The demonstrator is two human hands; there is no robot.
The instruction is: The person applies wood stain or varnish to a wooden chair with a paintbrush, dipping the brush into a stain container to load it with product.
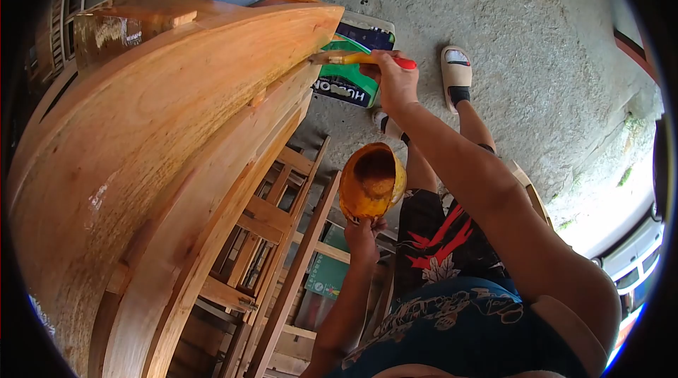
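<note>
Our right hand [397,80] grips a paintbrush [353,59] at the curved wooden board [176,74]; our left hand's [363,234] fingers clasp a yellow container [361,200] (stained orange).

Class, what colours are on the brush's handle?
The handle is yellow with a red end, best seen in the head view.

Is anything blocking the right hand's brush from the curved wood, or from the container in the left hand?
Nothing visible does. The brush in the right hand reaches the edge of the curved wood. No object shows between it and the container in the left hand.
</note>
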